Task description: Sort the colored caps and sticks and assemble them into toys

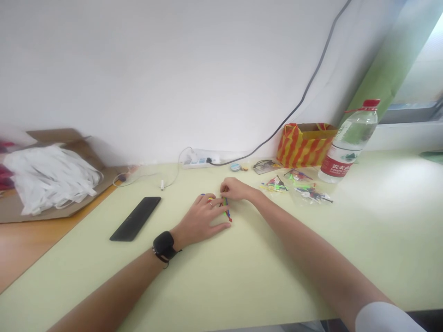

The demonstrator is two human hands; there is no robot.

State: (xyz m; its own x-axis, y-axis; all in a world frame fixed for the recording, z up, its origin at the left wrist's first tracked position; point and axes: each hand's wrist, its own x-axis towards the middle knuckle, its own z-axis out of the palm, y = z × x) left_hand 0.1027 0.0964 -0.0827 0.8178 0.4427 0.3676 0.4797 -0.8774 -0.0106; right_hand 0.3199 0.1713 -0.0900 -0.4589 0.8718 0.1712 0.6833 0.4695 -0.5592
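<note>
Hands close together over a pale table (207,281), busy with small coloured pieces (229,216): red, blue and green in view, partly covered by fingers. Left hand (199,220) palm down, fingers spread across the pieces, released rather than clenched; right hand (232,188) just beyond, fingertips drawn together at the far end of the pieces, with anything between them too hidden to tell. Work seemingly in mid-course, to judge by the loose pieces beneath the fingers; exact stage impossible to read, with no finished form visible. Left to do, perhaps: the small packets to the right of the right hand, one nearer (275,184), one behind (298,175) and one farther right (313,194), all with similar bright pieces inside. Beyond those packets, a striped bag (304,150) and a bottle (337,167). To the left of the left hand, a black case (136,219), flat and well apart from the pieces.
</note>
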